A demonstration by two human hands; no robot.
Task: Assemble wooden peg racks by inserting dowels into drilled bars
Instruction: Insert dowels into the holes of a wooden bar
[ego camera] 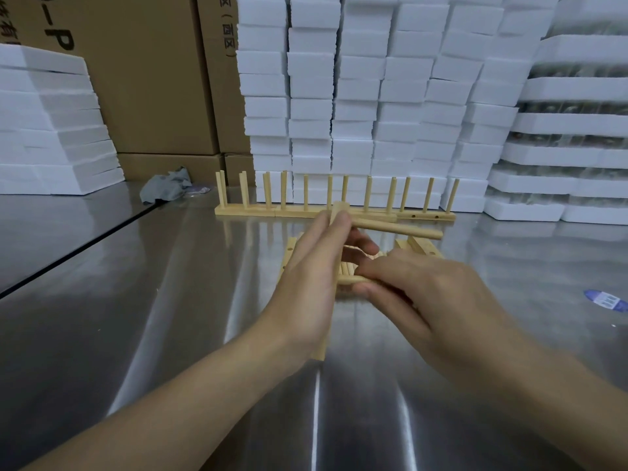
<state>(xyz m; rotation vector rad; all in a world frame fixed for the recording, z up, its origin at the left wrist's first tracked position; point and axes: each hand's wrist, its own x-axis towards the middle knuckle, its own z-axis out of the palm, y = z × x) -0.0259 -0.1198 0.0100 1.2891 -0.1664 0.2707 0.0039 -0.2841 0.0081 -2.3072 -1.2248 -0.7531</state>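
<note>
Stainless-steel worktable (170, 334), scuffed and shiny, fills the foreground; stacks of white foam blocks (373, 96) rise behind its far edge, with tall brown cardboard boxes (153, 79) to their left.

At the middle of the table my two bare hands meet over the loose parts. My left hand (306, 283) reaches forward with its fingers nearly straight, the tips and thumb pinching a thick round wooden rod (397, 229) that points off to the right above the surface; its blocky end sits at my fingertips. My right hand (424, 300) is curled around a small bundle of pale wooden dowels (348, 271), holding them just beside the left palm.

Under my left hand lies a pale drilled wooden bar (290, 253), holes showing along its side, running back toward the near edge. More pale wooden bars (423, 248) lie just beyond my right knuckles.

Toward the far edge stands a row of finished pale wooden peg racks (306, 209), their pegs upright or slightly leaning.

A crumpled grey cloth (166, 188) sits at the far left of the table near the boxes, and a blue-and-white label (605, 299) lies at the right edge.
</note>
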